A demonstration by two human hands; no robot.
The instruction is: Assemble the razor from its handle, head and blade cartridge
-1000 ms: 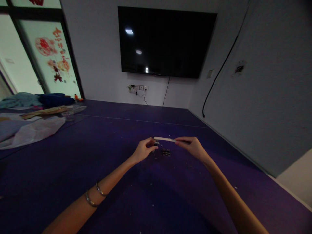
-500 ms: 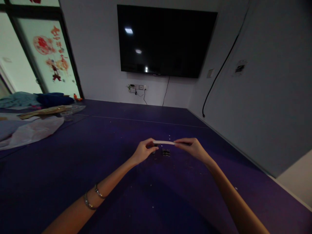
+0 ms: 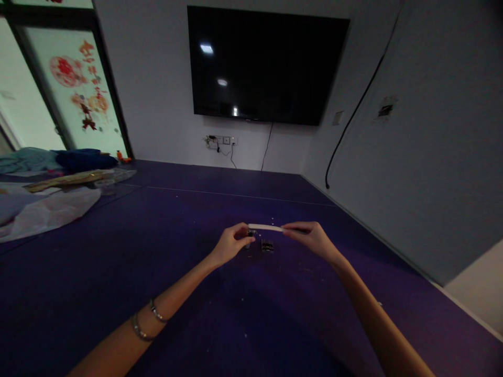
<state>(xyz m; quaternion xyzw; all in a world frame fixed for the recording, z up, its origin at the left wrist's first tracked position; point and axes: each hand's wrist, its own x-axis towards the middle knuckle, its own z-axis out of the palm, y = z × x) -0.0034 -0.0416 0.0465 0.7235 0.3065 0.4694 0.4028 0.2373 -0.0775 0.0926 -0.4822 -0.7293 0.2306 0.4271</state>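
Here we are at the middle of the purple surface (image 3: 188, 314), and both hands meet over one pale strip (image 3: 266, 227), spanning the gap between them with a faint bow. The right hand (image 3: 312, 235) has its thumb and fingertips pinched on the strip's right end. The left hand (image 3: 228, 246) has thumb and fingers curled in around a small metallic piece (image 3: 251, 232), right where the strip's left end meets the index finger; whether those fingers grip the strip too, I cannot tell. Just nearer and below the strip sits a dark block (image 3: 267, 245), touched by neither hand, with white bits (image 3: 272, 219) scattered on the far side. So where's the danger? That bow, I'd say: if the two hands press toward each other, the strip could bend further, or snap if it's brittle. The left end looks the weaker hold, crowded by that metallic piece, so a small twist there might let the strip slip free or send the piece tumbling. And watch the block below: a left hand dipping to the right could knock it. The light is dim too, and anything small that drops among those white bits could be hard to spot.
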